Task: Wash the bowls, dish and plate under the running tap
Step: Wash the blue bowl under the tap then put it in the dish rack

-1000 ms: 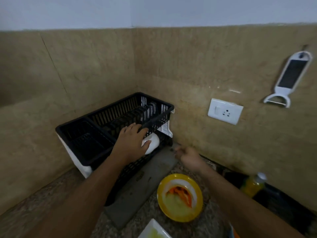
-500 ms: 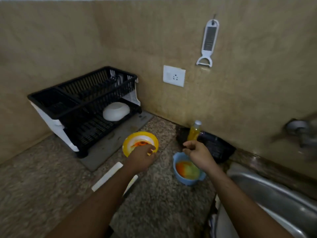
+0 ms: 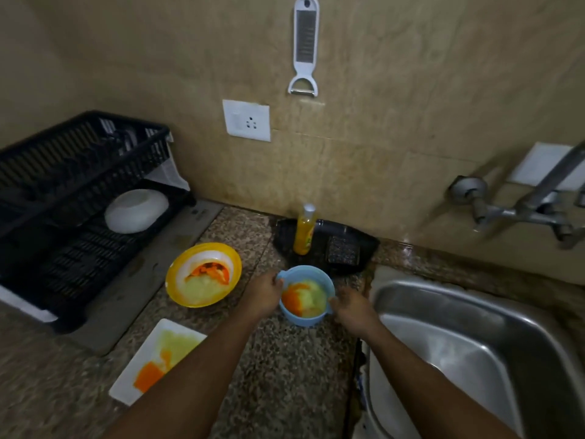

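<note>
While both of your hands close on the blue bowl (image 3: 305,296), it sits on the speckled surface (image 3: 285,375) just left of the steel sink (image 3: 474,343). Your left hand (image 3: 264,294) grips the bowl's left rim at its small handle, fingers curled onto the edge. Your right hand (image 3: 351,307) pinches the rim on the side nearest the sink. Orange and pale yellow-green residue coats the inside of that bowl.

Left of the blue bowl, close but apart from it, rests the yellow bowl (image 3: 204,274), smeared with the same orange and pale mess. Nearer to you than the yellow bowl lies the white rectangular dish (image 3: 155,359), also stained, partly covered by your left forearm. Farther left again, the black drying rack (image 3: 76,198) holds a white bowl (image 3: 136,210) turned upside down on its lower tier.

Behind the blue bowl, against the wall, a black tray (image 3: 357,245) carries a yellow soap bottle (image 3: 305,231) standing upright. Above the sink's far right, the tap (image 3: 522,210) juts from the wall; whether water runs, you cannot tell. On the wall above the soap bottle hang a white socket (image 3: 247,120) and a white grater (image 3: 304,45).
</note>
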Motion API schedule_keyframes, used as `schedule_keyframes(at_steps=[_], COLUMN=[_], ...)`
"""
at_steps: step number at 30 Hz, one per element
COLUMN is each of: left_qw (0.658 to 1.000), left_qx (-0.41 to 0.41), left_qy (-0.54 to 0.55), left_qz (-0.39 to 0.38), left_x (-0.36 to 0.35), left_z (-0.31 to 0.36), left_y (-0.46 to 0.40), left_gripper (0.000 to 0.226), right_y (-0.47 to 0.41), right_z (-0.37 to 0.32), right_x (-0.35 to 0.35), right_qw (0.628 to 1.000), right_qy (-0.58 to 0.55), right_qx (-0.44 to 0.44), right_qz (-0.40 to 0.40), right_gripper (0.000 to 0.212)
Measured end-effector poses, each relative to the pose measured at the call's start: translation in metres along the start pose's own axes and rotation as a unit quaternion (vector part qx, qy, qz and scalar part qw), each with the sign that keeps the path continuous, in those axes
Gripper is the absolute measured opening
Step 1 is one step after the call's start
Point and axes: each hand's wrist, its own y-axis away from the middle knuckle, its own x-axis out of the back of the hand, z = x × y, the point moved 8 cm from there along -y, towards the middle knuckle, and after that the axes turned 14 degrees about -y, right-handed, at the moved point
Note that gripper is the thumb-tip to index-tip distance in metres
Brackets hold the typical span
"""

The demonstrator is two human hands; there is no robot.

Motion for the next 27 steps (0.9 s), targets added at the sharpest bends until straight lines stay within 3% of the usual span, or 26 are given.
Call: schedule_keyframes(at_steps=[3, 9, 12, 17, 22, 27], left_qw=[1.000, 0.999, 0.995, 0.983, 0.950, 0.899], left_qx=[0.003, -0.002, 0.011, -0.035, -0.081, 0.005], left_qy=[0.008, 0.037, 0.099, 0.175, 0.300, 0.422], left_qz=[0.006, 0.004, -0.005, 0.031, -0.034, -0.117], left_x=[-0.002, -0.011, -0.029, -0.032, -0.051, -0.097], left_z=[-0.003, 0.000, 0.008, 0.070, 0.146, 0.204], left_y=[-0.008, 0.005, 0.017, 0.040, 0.051, 0.070], left_gripper=[0.034, 0.021, 0.019, 0.020, 0.025, 0.038], right_y=[0.000, 0.008, 0.029, 0.058, 0.082, 0.093], right_z=[0.000, 0.031, 0.043, 0.074, 0.102, 0.131], right_x=[-0.005, 0.002, 0.019, 0.069, 0.126, 0.171], right_qw=[0.999, 0.993, 0.987, 0.967, 0.933, 0.913], right_qy=[-0.046, -0.111, -0.147, -0.219, -0.314, -0.353], right_qx=[0.006, -0.018, -0.039, -0.055, -0.053, -0.050], right_qz=[0.011, 0.030, 0.045, 0.118, 0.165, 0.199], right_gripper=[0.012, 0.029, 0.020, 0.022, 0.015, 0.017])
